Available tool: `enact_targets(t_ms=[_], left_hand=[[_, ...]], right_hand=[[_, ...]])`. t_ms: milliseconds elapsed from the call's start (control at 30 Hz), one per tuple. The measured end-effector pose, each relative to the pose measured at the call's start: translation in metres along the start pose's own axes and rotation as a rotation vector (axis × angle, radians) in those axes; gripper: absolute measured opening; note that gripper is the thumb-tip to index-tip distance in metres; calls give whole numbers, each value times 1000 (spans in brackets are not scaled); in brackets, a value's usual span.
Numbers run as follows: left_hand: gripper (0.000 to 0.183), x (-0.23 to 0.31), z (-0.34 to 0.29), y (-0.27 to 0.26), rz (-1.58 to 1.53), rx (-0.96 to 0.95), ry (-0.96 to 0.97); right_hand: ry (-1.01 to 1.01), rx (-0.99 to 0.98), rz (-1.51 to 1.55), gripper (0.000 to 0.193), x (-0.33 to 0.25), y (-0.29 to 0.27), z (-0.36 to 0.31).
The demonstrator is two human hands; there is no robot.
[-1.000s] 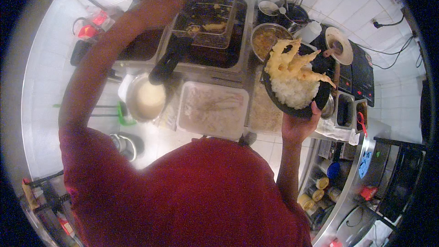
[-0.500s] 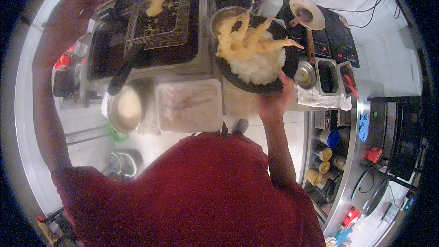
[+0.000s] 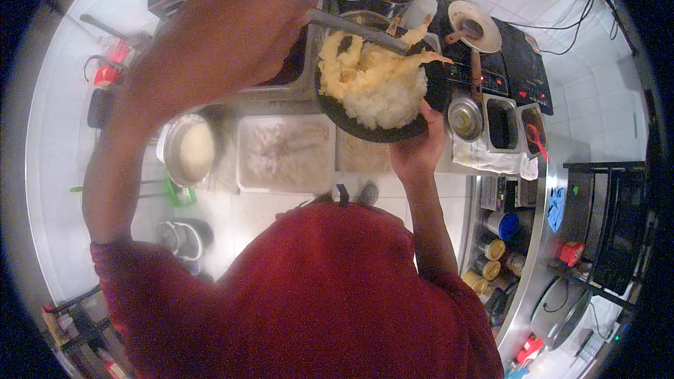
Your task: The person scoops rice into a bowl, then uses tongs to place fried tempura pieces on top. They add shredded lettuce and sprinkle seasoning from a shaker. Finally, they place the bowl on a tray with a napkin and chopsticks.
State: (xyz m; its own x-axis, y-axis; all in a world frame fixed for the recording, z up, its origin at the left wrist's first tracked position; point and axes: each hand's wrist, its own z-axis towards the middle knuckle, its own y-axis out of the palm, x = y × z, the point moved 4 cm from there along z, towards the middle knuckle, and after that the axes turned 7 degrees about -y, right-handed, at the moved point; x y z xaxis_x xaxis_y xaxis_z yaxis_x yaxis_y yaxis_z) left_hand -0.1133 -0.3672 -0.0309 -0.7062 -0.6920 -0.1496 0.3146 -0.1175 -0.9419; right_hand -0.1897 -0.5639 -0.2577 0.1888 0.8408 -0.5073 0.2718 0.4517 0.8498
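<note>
My right hand [image 3: 418, 151] grips the near rim of a black bowl [image 3: 365, 126] filled with white rice and topped with pale golden fried pieces [image 3: 365, 74]. My left hand [image 3: 225, 28] is raised high and close to the camera, closed on metal tongs [image 3: 358, 30] whose tips reach over the fried pieces in the bowl. The bowl is held above the counter, in front of the fryer, which my left hand mostly hides.
Below the bowl sits a white rectangular tray of flour [image 3: 284, 153] and a round metal bowl of pale batter [image 3: 188, 149]. To the right stand a small metal pot [image 3: 465, 118], dark sauce containers [image 3: 502, 125] and a black cooktop [image 3: 502, 56]. Cans line a lower shelf [image 3: 491, 245].
My left hand came from the far left by the fryer toward the bowl, now holding tongs over the food. The bowl shifted slightly and sits closer in view.
</note>
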Motion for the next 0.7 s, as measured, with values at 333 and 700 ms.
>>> enact_targets(t_ms=[333, 700], left_hand=[[20, 38, 35, -14, 32, -342, 50], [25, 47, 20, -7, 10, -321, -84]], right_hand=[[56, -63, -73, 47, -4, -10, -3], [94, -57, -81, 49, -3, -11, -1]])
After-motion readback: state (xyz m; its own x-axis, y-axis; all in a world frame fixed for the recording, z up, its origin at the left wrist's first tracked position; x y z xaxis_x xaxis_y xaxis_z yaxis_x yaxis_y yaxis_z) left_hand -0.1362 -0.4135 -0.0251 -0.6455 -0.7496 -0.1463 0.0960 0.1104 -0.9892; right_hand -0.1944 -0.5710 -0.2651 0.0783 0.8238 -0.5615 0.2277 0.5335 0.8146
